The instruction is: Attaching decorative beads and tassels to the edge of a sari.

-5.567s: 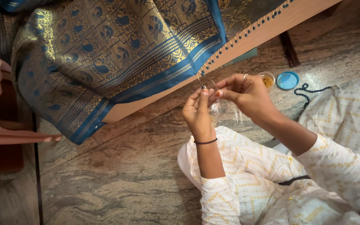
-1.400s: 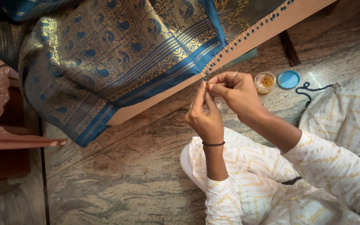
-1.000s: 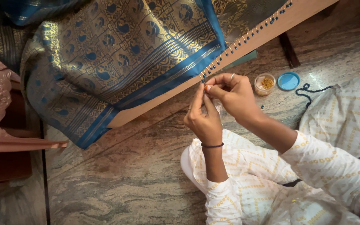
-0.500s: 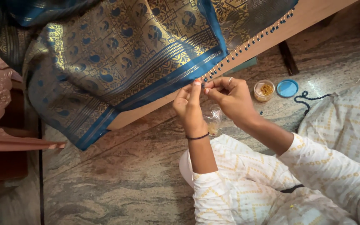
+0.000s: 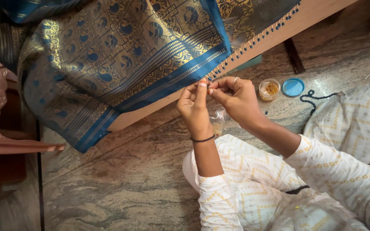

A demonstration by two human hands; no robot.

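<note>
left hand (image 5: 195, 109): fingers pinched on sari edge (image 5: 202, 79), frame centre, steadying it | right hand (image 5: 236, 100): fingers pinched together beside it, working tassels | bead jar (image 5: 270, 89) open on floor, within reach

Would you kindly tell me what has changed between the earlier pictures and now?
Both hands rose to the blue fabric edge: the left hand and right hand now pinch together at the beaded fringe, higher than before. The small jar, blue lid and dark thread lie where they were.
</note>
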